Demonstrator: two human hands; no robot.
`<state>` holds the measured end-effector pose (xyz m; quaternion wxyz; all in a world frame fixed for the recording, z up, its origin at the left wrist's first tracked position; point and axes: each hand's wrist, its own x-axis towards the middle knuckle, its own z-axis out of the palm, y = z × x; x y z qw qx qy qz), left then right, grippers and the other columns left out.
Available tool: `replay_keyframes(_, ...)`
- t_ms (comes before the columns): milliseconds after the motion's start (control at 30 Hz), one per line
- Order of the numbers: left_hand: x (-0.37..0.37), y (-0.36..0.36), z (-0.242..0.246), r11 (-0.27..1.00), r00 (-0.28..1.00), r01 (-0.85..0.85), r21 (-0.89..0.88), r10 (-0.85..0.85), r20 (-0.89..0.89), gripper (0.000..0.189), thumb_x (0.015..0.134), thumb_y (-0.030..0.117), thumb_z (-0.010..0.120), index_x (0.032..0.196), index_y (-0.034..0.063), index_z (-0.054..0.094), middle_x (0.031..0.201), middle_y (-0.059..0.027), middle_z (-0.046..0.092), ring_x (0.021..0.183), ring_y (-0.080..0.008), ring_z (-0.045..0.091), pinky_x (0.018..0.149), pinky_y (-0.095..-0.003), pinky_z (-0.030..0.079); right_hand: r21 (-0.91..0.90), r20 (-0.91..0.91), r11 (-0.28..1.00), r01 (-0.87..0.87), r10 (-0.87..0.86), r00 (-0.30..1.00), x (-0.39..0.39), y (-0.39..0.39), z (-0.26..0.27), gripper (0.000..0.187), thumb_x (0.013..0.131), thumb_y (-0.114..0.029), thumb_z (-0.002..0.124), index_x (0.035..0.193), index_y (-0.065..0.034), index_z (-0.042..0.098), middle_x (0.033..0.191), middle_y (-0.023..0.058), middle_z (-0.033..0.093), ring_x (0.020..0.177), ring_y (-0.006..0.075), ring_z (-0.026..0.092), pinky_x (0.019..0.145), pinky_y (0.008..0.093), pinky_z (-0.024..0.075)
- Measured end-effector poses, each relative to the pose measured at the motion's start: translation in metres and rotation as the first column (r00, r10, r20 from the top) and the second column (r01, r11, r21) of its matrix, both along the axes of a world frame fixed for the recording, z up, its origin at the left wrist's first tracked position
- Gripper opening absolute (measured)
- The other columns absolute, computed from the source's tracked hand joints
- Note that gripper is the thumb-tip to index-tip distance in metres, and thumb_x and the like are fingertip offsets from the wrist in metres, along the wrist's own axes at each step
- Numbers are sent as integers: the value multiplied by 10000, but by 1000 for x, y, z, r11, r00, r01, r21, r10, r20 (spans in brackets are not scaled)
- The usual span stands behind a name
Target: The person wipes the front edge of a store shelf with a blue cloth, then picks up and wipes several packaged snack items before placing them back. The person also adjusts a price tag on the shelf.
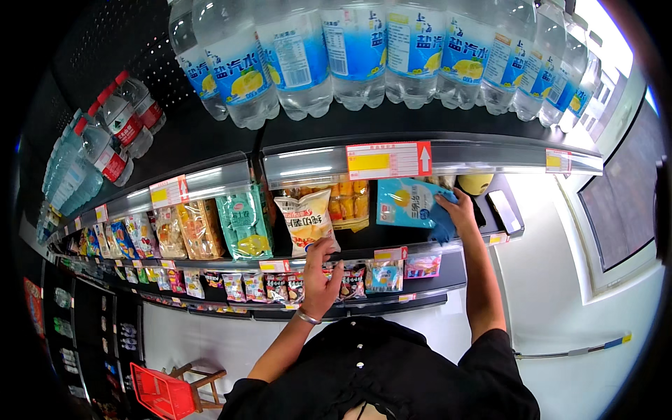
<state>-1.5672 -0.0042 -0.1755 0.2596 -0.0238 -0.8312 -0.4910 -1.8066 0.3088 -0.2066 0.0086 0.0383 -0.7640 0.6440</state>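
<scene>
Blue cloth (443,219) is bunched under the fingers of my right hand (462,211), at the right part of the snack shelf. Beside the cloth lies a light-blue snack package (404,203) with printed writing, and the cloth overlaps its right end. My left hand (321,278) is raised at the shelf's front edge, thumb and fingers apart. Its fingertips overlap the lower part of a cream and white potato chip bag (306,220); whether they press on it, I cannot tell. Behind that bag sits a clear pack of yellow-wrapped snacks (349,205).
Large water bottles (357,58) line the shelf above, behind a clear price-tag rail (304,165). A teal snack bag (244,226) stands left. A phone (503,211) lies at the shelf's right end. Below are a red basket (163,391), a wooden stool (210,391) and a pole (572,350).
</scene>
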Motion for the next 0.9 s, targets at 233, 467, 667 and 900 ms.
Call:
replay_keyframes(233, -20, 6, -15, 717, 913, 226, 660, -392, 114, 356, 1019, 225, 556, 1324, 46, 519, 1259, -92, 590, 1132, -181, 596, 960, -330, 465, -290, 195, 957, 13, 46, 980, 110, 49, 6, 233, 831, -96, 743, 1032, -2, 671, 857, 11, 672, 765, 122, 637, 700, 280, 531)
replay_keyframes(467, -24, 26, -28, -13, 516, 135, 991, -853, -81, 546, 1077, 441, 324, 1466, 64, 393, 1433, -111, 516, 1303, -247, 497, 1100, -403, 394, -490, 491, 863, -120, 387, 780, 220, -10, -6, 534, 798, -217, 820, 1227, 18, 606, 1042, 86, 698, 911, 199, 677, 844, 330, 556)
replay_keyframes(667, -12, 11, -41, -69, 542, 72, 995, -835, -98, 553, 1076, 446, 324, 1467, 62, 392, 1429, -111, 518, 1302, -243, 498, 1099, -397, 393, -334, 481, 943, 15, 157, 862, 229, -31, 15, 437, 948, -284, 674, 1248, 23, 594, 1042, 100, 678, 918, 178, 641, 835, 298, 538)
replay_keyframes(900, -2, 4, -40, -82, 541, 59, 995, -835, -101, 561, 1074, 453, 324, 1469, 61, 392, 1425, -112, 521, 1301, -239, 498, 1098, -390, 391, -143, -249, 987, -72, 35, 968, 204, -83, 96, 515, 1020, -299, 457, 1438, 1, 457, 1501, 170, 443, 1385, 278, 415, 1145, 394, 322)
